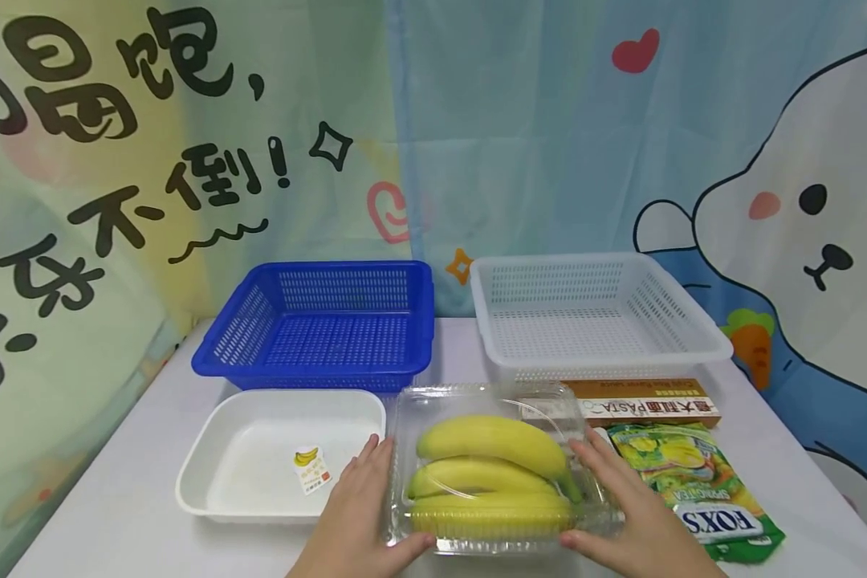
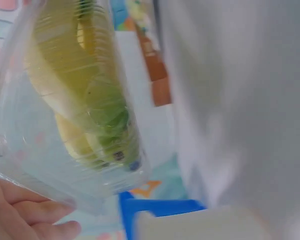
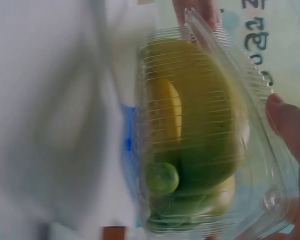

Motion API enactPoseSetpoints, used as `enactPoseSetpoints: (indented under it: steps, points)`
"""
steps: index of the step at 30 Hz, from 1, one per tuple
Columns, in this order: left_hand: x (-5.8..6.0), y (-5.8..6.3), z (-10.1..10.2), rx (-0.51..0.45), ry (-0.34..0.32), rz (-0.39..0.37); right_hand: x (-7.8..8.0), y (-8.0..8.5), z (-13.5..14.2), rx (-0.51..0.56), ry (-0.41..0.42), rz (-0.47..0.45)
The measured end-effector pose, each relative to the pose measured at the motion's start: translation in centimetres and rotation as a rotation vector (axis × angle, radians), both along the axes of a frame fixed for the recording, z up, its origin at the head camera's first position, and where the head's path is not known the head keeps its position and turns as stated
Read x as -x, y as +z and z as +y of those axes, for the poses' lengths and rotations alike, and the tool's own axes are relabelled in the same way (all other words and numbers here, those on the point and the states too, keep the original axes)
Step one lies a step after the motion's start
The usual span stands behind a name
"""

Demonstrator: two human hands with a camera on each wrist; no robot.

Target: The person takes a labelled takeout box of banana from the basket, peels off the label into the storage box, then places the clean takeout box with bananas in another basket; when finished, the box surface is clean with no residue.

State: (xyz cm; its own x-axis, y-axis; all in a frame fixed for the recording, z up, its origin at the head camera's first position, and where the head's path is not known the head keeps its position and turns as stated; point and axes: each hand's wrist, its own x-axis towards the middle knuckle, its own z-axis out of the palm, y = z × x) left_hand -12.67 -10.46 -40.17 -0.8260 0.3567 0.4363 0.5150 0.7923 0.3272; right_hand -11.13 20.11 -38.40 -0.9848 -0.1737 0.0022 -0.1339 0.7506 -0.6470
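A clear plastic clamshell box (image 1: 491,530) with a lid stands front and centre, with three yellow bananas (image 1: 487,474) lying across it. My left hand (image 1: 364,514) holds the box's left side, thumb at the front corner and fingers along the edge. On the opposite side my right hand (image 1: 632,514) grips it, thumb near the front right corner. The left wrist view shows curled fingers (image 2: 37,215) against a corner of the box. In the right wrist view the thumb (image 3: 285,117) rests by the box's rim. Whether the underside touches the table cannot be told.
A white tray (image 1: 224,482) with a small banana-picture label (image 1: 312,470) lies left of the box. Behind stand a blue basket (image 1: 318,381) and a white basket (image 1: 614,353). At right are a brown pasta box (image 1: 643,401) and a green FOX'S bag (image 1: 694,482).
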Motion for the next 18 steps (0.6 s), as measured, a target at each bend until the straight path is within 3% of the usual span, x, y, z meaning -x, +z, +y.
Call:
enactPoseSetpoints:
  steps: [8, 13, 18]
  points:
    - [0.1, 4.1, -1.0, -0.092, 0.039, -0.132, 0.3, 3.3, -1.5, -0.033, -0.047, 0.053]
    - [1.0, 5.8, -2.4, -0.136, 0.082, -0.244, 1.3, 5.2, -3.2, -0.040, -0.037, 0.160]
    - [2.8, 6.9, -4.1, -0.164, 0.061, -0.276, 3.3, 6.3, -4.9, -0.009, 0.000, 0.194]
